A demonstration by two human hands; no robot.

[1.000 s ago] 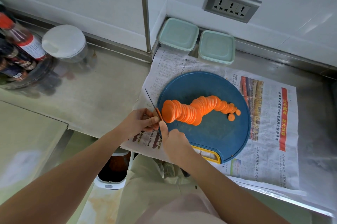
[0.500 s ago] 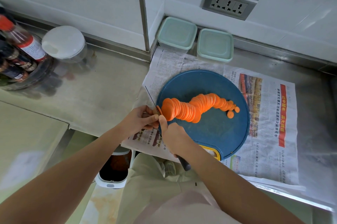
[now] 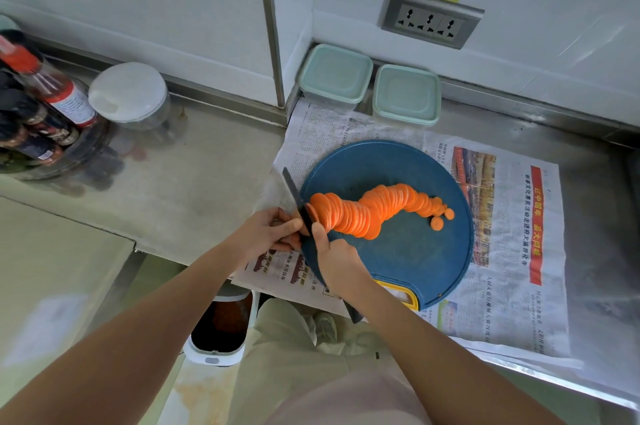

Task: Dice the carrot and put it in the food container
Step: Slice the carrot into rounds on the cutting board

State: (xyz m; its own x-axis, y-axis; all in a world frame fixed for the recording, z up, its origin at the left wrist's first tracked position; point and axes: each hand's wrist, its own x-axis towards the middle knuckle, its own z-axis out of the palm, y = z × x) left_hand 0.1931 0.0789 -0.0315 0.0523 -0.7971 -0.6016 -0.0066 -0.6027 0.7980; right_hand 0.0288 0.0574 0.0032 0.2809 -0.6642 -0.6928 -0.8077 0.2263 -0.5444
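Observation:
A long row of thin orange carrot slices (image 3: 374,208) leans across the round blue cutting board (image 3: 415,251). My right hand (image 3: 334,256) grips the handle of a dark knife (image 3: 294,192), whose blade stands at the left end of the row. My left hand (image 3: 270,232) pinches the small carrot end just left of the blade; that piece is mostly hidden by my fingers. Two lidded pale green food containers (image 3: 336,76) (image 3: 407,95) stand against the back wall behind the board.
Newspaper (image 3: 512,251) covers the steel counter under the board. At the far left stand sauce bottles (image 3: 52,92) and a white-lidded jar (image 3: 130,99). A wall socket (image 3: 429,21) is above the containers. A white bin (image 3: 221,331) sits on the floor below the counter edge.
The knife has stayed at the left end of the carrot with only small cutting movements. Both hands keep their hold. The camera has shifted slightly.

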